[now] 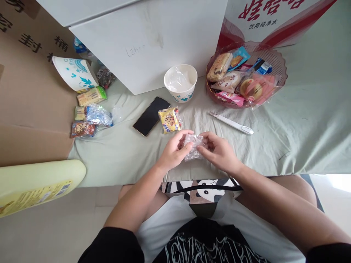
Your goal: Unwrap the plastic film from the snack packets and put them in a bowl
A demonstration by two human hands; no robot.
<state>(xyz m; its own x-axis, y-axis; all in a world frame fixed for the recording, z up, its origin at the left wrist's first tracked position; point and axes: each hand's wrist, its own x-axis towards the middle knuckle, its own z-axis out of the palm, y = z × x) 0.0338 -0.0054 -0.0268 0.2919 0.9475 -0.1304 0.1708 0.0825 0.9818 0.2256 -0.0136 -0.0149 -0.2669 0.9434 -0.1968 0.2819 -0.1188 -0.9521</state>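
Note:
Clear crinkled plastic wrap (193,148) is bunched between my two hands at the near side of the cloth-covered table. My left hand (177,149) grips its left side between thumb and fingers. On the other side, my right hand (216,149) pinches it, thumb in front. Whether anything lies inside the wrap I cannot tell. Just beyond my left hand rests a yellow packaged snack (170,119), touching or nearly touching a black phone (151,116). A white utility knife (231,123) lies past my right hand. Behind stands a paper bowl (180,83) with clear plastic in it.
A pink ribbed basket (282,75) holds several wrapped snacks at the back right. More wrapped snacks (91,116) lie at left beside a tilted paper bowl (75,73). White (148,40) and brown cardboard boxes (33,91) bound the back and left. A yellow-green bottle (41,184) juts in at left.

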